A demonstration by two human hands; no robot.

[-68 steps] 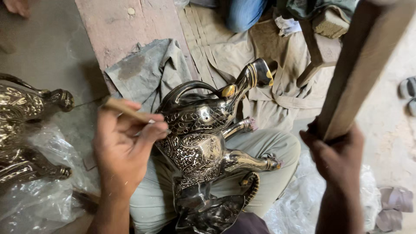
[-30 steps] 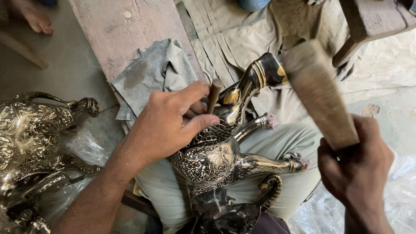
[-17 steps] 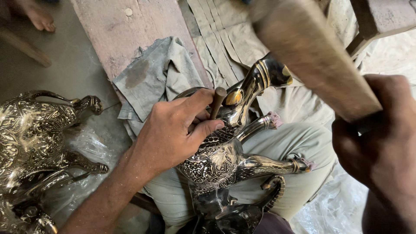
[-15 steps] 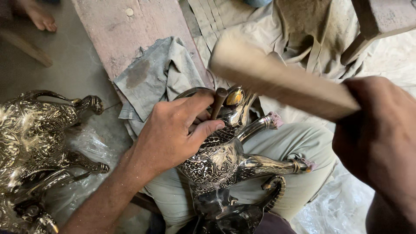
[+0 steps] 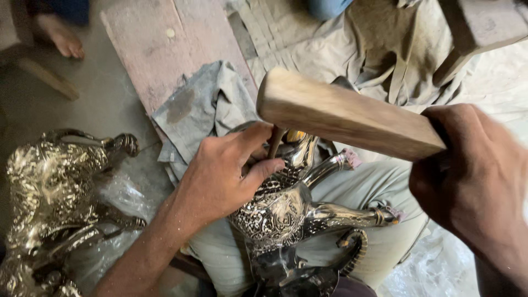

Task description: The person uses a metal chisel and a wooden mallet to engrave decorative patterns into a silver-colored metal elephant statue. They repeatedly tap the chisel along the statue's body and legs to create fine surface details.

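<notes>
Horse figure [image 5: 286, 212], engraved metal, lies across the lap; looks heavy, stiff, slick where polished, so grip body or legs. L hand [image 5: 220, 179] pinches one punch [image 5: 273, 144] onto it. R hand [image 5: 473, 181] fisted round one wooden mallet [image 5: 344, 113]. 2nd brass figure [image 5: 49, 192] to the left; grey cloth [image 5: 203, 107] behind.

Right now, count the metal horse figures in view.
2. One dark engraved horse lies on the lap under the left hand; one golden horse lies on plastic at far left. Others may lie outside the view.
</notes>
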